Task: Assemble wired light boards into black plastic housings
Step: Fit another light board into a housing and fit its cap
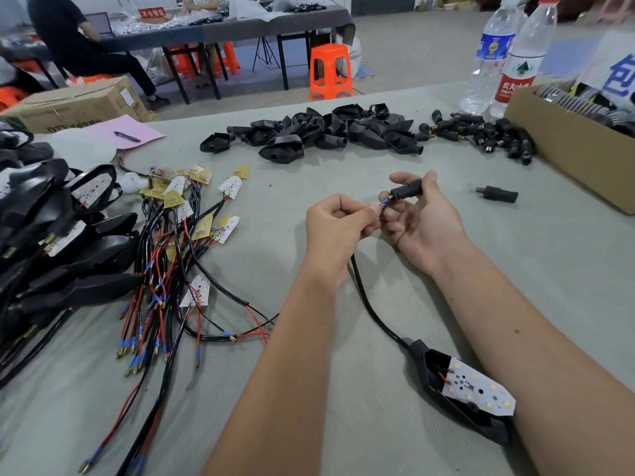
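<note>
My left hand [338,228] pinches the blue-tipped wire ends [384,201] of a black cable [371,304]. My right hand [421,218] holds a small black connector [407,191] between thumb and fingers, its mouth right at those wire tips. The cable runs down to a black plastic housing [460,403] lying near my right forearm, with a white light board [479,389] sitting in it. A tangle of wired light boards [185,242] lies at left. Empty black housings [309,132] are heaped at the far middle.
Assembled housings [51,242] are stacked at the far left. Loose black connectors [488,135] lie beside a cardboard box [563,146] at right; one connector [498,194] lies alone. Two water bottles [505,56] stand behind. A pink sheet with a pen [127,136] lies at back left.
</note>
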Tool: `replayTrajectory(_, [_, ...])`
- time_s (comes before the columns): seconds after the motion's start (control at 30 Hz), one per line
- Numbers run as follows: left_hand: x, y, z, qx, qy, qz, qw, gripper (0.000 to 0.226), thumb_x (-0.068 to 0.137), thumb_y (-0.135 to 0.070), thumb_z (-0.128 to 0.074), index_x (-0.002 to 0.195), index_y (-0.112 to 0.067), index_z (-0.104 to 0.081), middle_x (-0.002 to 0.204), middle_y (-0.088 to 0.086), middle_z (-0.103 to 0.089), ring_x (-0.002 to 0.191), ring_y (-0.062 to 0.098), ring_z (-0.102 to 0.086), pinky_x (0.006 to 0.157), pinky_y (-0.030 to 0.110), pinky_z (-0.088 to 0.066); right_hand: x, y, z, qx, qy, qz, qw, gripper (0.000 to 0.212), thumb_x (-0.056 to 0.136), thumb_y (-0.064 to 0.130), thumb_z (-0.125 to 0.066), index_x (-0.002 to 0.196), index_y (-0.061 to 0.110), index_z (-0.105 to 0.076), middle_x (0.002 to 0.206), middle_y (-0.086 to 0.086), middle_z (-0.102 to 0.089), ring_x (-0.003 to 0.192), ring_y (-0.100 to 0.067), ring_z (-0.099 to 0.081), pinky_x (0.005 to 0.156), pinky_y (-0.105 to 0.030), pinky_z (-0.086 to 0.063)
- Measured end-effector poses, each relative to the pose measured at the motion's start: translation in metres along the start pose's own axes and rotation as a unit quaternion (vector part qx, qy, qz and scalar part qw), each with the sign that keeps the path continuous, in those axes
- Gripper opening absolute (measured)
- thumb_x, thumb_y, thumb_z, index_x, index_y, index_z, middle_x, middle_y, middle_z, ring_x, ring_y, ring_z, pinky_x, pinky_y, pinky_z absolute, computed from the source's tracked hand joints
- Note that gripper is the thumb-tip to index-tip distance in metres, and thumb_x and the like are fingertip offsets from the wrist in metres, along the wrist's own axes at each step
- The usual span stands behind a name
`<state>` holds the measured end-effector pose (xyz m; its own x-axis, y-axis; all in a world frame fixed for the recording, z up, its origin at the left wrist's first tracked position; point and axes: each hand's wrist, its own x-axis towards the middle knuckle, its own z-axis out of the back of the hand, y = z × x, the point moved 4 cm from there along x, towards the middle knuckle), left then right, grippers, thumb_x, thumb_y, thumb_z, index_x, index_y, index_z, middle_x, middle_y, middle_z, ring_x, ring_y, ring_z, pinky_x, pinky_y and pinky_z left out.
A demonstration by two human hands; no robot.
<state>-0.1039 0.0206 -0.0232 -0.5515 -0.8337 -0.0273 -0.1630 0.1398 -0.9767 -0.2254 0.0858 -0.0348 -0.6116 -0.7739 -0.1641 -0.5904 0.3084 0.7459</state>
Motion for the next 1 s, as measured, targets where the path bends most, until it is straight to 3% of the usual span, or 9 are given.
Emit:
replayTrajectory(0.53, [0.0008, 0.0017, 0.0016, 0.029, -0.026, 0.002, 0.999, 0.017, 0.084, 0.0, -0.08, 0.076, -0.002, -0.064, 0.068, 0.014, -0.065, 0.048, 0.007, -0.056, 0.047, 0.014, -0.041, -0.0011, -0.0001, -0.0035, -0.026, 0.024, -0.001, 0.999, 0.057, 0.11, 0.053, -0.026, 0.102, 0.012, -0.064, 0.083, -0.011, -0.056, 0.054, -0.014, -0.045, 0.043, -0.022, -0.028])
replayTrajectory(0.73, [0.0021, 0.0055, 0.0038, 0.033, -0.04, -0.02, 0.998, 0.011, 0.083, -0.006, -0.082, 0.08, -0.001, -0.073, 0.068, 0.005, -0.065, 0.058, 0.011, -0.054, 0.061, 0.021, -0.048, -0.0028, -0.0014, -0.0062, -0.076, 0.021, 0.001, 0.997, 0.055, 0.109, 0.053, -0.033, 0.099, 0.014, -0.071, 0.085, -0.011, -0.06, 0.055, -0.012, -0.051, 0.046, -0.022, -0.038])
replayTrajectory(0.8, [0.0025, 0.004, 0.0025, 0.033, -0.026, -0.018, 0.999, 0.012, 0.087, -0.01, -0.08, 0.084, 0.0, -0.076, 0.069, 0.007, -0.063, 0.064, 0.013, -0.054, 0.067, 0.024, -0.049, -0.0027, -0.0011, -0.0052, -0.061, 0.009, 0.01, 0.998, 0.054, 0.109, 0.052, -0.033, 0.1, 0.013, -0.07, 0.084, -0.011, -0.06, 0.055, -0.013, -0.052, 0.046, -0.022, -0.04])
replayTrajectory(0.9, [0.0023, 0.0013, 0.0001, 0.031, 0.012, 0.004, 0.999, 0.013, 0.093, -0.011, -0.072, 0.085, -0.011, -0.082, 0.081, 0.012, -0.065, 0.078, 0.019, -0.058, 0.08, 0.034, -0.049, -0.0014, 0.0004, -0.0023, -0.015, -0.016, 0.027, 0.999, 0.054, 0.11, 0.05, -0.033, 0.097, 0.01, -0.067, 0.08, -0.012, -0.059, 0.055, -0.015, -0.054, 0.046, -0.023, -0.041])
replayTrajectory(1.0, [0.0033, 0.0026, 0.0019, 0.037, 0.009, 0.008, 0.999, 0.018, 0.096, -0.002, -0.065, 0.094, -0.011, -0.081, 0.083, 0.013, -0.067, 0.077, 0.02, -0.061, 0.079, 0.036, -0.05, -0.0001, 0.0012, -0.0007, 0.015, -0.022, 0.03, 0.999, 0.054, 0.11, 0.05, -0.034, 0.097, 0.009, -0.067, 0.077, -0.013, -0.059, 0.055, -0.017, -0.055, 0.046, -0.023, -0.042])
